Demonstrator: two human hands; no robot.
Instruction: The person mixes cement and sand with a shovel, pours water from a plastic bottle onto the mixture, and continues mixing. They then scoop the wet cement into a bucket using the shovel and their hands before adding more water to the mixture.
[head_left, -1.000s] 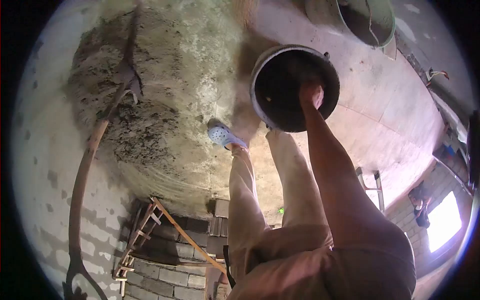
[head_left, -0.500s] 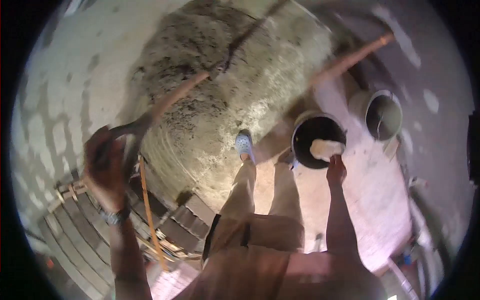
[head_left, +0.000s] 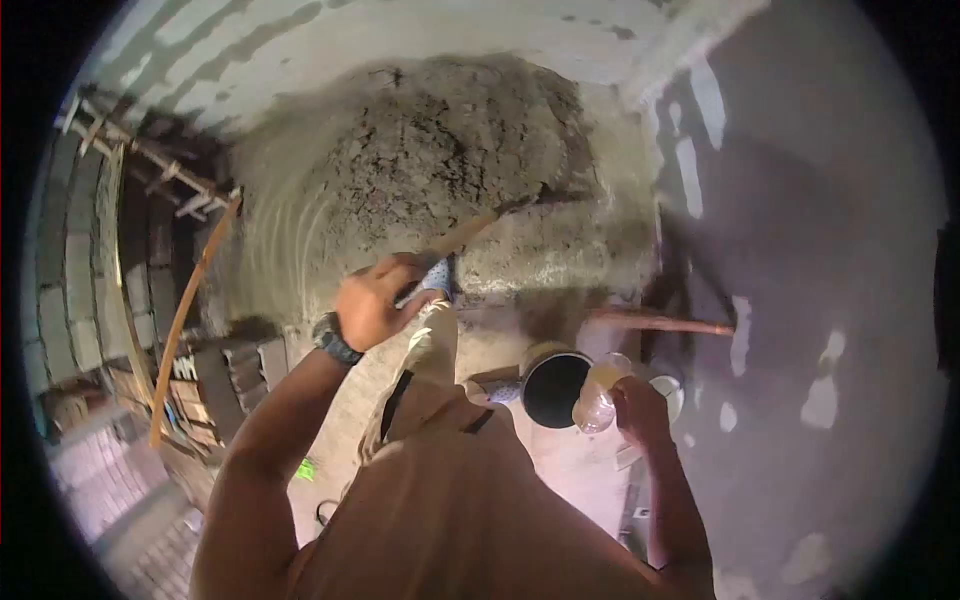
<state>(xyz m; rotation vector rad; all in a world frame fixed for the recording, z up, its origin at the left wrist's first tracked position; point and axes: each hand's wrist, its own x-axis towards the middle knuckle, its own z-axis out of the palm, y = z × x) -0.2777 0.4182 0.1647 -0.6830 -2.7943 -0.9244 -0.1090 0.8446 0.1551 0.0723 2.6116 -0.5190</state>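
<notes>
My left hand (head_left: pixel 375 303), with a watch on its wrist, is closed around the grip of a shovel (head_left: pixel 465 233). The wooden shaft slopes away, and its dark blade end meets a heap of wet grey mortar (head_left: pixel 440 150) on the floor. On the right, my right hand (head_left: pixel 640 410) grips a clear plastic container (head_left: pixel 597 395), tilted and with pale, cloudy contents. It hangs at the right rim of a dark-mouthed bucket (head_left: pixel 527 380). What lies inside the bucket is too dark to tell.
A second, pale bucket (head_left: pixel 668 392) stands behind my right hand, partly hidden. One wooden handle (head_left: pixel 665 322) leans near the plastered right wall (head_left: pixel 790 250). Stacked blocks (head_left: pixel 75 290) and a thin wooden strip (head_left: pixel 195 310) are at left. My feet stand between mortar and bucket.
My right hand has raised the plastic container from inside the bucket to its right rim. My left hand, with the shovel, now appears nearer the centre. The whole view has shifted.
</notes>
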